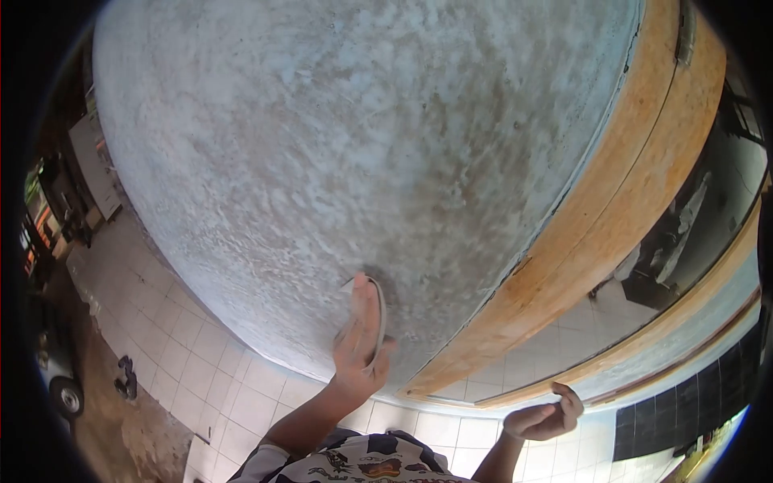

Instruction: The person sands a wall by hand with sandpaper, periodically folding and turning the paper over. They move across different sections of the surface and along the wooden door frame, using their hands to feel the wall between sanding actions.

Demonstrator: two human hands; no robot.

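Observation:
My left hand (362, 354) is raised against a patchy blue-grey wall (362, 161), its fingers pointing up. Between the fingers and the wall is a thin pale curved sheet (382, 310) that looks like sandpaper, with its edge bulging out on the right of the hand. The thumb presses at the sheet's lower end. My right hand (547, 414) hangs free at the lower right, palm partly turned up and fingers loosely curled, with nothing visible in it. It is nearest to the bottom of the wooden door frame.
A wooden door frame (547, 282) borders the wall on the right, with a doorway beyond. Pale floor tiles (201, 362) run below. At the left are a pair of dark sandals (126, 378) and part of a parked vehicle (64, 390). Black tiles (684, 410) cover a surface at the right.

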